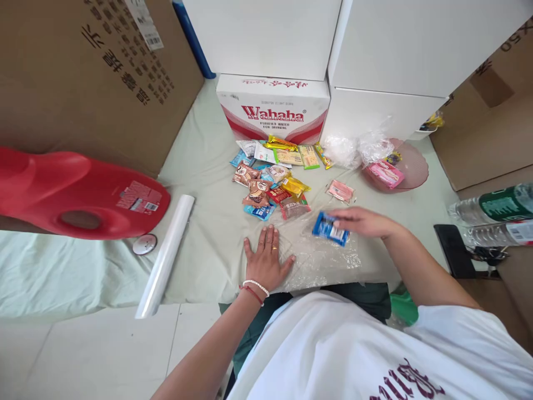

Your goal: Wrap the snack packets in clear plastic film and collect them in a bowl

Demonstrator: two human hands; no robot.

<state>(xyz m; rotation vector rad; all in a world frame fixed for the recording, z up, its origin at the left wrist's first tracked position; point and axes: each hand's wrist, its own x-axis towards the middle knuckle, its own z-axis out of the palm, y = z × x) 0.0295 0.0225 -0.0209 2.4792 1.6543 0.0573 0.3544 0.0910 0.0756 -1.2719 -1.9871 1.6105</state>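
Observation:
My right hand (363,222) grips a blue snack packet (331,228) by its right end, just above a sheet of clear plastic wrap (320,261) at the table's front edge. Flat on the left part of that wrap lies my left hand (264,258), its fingers spread and holding nothing. Beyond it is a pile of wrapped snacks, among them brown packets (255,193), a yellow packet (295,185), a red packet (278,194) and another blue packet (260,211). A pink packet (341,191) lies apart, to the right of the pile.
Left of me are a roll of plastic film (165,255), a round tin (144,244) and a big red jug (79,194). A Wahaha water box (272,108) stands behind the snacks. To the right are a pink bowl (416,166), a black phone (453,251) and plastic bottles (499,203).

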